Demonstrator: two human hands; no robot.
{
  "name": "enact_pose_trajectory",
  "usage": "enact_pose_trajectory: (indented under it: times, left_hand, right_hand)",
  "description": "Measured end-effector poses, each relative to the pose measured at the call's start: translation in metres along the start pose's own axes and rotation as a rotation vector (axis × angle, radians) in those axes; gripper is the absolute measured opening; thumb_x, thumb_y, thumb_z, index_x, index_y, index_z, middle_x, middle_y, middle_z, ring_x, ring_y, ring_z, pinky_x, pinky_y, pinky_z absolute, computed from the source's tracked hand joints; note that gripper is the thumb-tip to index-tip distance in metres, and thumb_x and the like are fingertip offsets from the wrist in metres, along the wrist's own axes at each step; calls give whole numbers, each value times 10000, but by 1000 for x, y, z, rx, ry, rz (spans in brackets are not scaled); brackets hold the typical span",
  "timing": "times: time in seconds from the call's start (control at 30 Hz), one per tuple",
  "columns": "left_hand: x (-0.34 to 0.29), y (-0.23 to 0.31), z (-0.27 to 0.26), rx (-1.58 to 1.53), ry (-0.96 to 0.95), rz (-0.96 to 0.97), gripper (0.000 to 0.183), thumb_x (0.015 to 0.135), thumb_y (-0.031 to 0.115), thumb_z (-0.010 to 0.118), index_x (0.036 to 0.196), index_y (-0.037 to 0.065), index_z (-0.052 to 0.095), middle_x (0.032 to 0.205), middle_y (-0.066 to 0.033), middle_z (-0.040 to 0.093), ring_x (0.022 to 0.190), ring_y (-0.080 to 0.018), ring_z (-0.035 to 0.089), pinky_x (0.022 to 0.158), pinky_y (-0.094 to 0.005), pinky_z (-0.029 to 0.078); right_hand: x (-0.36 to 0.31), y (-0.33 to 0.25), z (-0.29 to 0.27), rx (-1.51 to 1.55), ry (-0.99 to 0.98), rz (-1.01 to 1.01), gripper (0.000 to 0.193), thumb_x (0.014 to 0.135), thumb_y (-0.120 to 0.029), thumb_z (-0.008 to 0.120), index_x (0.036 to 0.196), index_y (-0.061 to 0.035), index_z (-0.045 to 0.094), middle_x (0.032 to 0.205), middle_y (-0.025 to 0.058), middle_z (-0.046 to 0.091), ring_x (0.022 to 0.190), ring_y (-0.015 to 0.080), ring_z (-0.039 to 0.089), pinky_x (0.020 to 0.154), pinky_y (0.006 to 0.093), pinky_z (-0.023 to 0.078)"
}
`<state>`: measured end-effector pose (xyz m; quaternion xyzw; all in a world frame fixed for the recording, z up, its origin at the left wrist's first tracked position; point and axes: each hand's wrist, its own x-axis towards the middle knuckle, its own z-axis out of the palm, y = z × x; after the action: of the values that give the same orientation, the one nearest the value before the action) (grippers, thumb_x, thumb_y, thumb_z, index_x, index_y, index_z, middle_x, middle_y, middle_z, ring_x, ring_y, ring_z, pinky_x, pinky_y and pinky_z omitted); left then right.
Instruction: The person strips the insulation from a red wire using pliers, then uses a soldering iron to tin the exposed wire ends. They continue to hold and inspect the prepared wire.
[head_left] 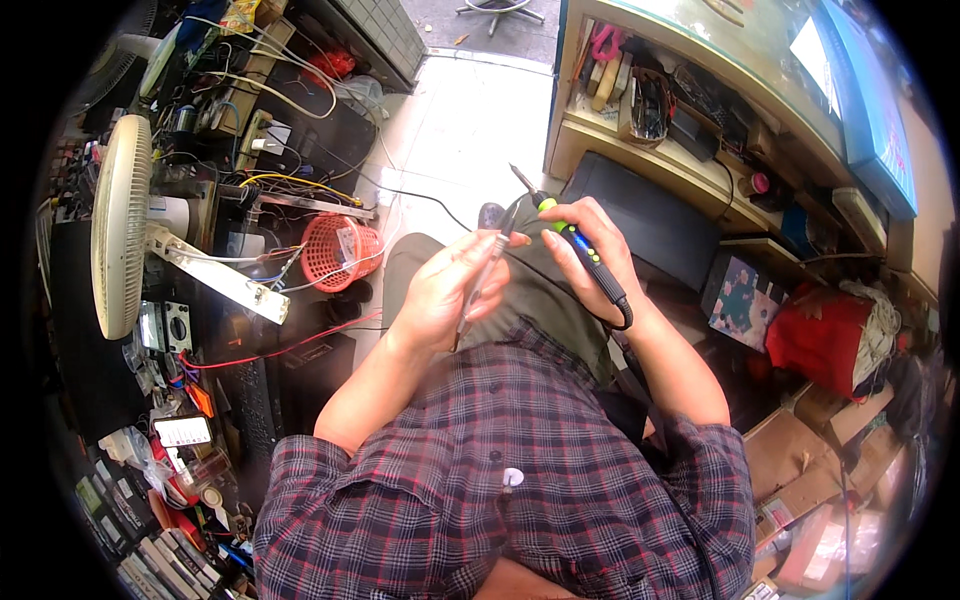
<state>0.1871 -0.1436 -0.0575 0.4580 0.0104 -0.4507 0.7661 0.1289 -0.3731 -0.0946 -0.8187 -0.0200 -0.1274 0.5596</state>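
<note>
In front of my chest, my left hand (452, 290) is closed around a slim, pen-like tool (482, 285) with a pointed tip. The tool slants up and to the right, its lower end near my shirt. My right hand (598, 255) grips a black-and-green soldering iron (577, 240) by its handle. The iron's metal tip points up and to the left, apart from the slim tool. From the handle's rear a black cord loops under my right wrist. A dark rounded thing (490, 214) shows just beyond my left fingers; its kind is unclear.
A white fan (122, 225) stands at left, by a red plastic basket (340, 252) and tangled cables. A phone (183, 431) lies among clutter at lower left. On the right are a glass-topped cabinet (655, 165) with filled shelves and a red bag (820, 335).
</note>
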Motion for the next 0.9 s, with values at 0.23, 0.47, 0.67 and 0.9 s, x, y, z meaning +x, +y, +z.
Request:
enact_pose_trajectory:
  times: [0.23, 0.47, 0.67, 0.9]
  left_hand:
    - [-1, 9, 2, -5, 70, -21, 446, 1206, 268, 365, 1446, -52, 565, 764, -2, 488, 519, -85, 403, 490, -219, 338]
    - [-15, 25, -22, 94, 57, 217, 533, 1219, 378, 326, 1363, -60, 595, 716, 15, 414, 476, -73, 357, 457, -222, 311]
    - [-20, 32, -23, -12, 126, 255, 552, 1215, 349, 310, 1363, -89, 610, 691, 17, 403, 484, -86, 381, 469, -226, 343]
    - [-22, 20, -33, -261, -29, 207, 452, 1218, 398, 310, 1421, 67, 541, 682, 40, 370, 451, -78, 343, 425, -234, 273]
  right_hand:
    - [-1, -4, 3, -12, -40, 0, 260, 976, -113, 760, 1226, -46, 724, 1049, 149, 656, 960, 302, 674, 882, 386, 538]
    - [1, -26, -11, 41, 76, -261, 424, 924, -33, 726, 1344, -19, 670, 1010, 151, 647, 838, 264, 632, 749, 359, 518]
    - [31, -40, 0, -143, 60, -302, 449, 922, 16, 769, 1352, -53, 661, 933, 149, 654, 797, 280, 683, 689, 380, 544]
    - [32, -37, 24, -16, 5, -167, 348, 973, 7, 740, 1306, -63, 667, 948, 136, 685, 800, 257, 714, 751, 369, 564]
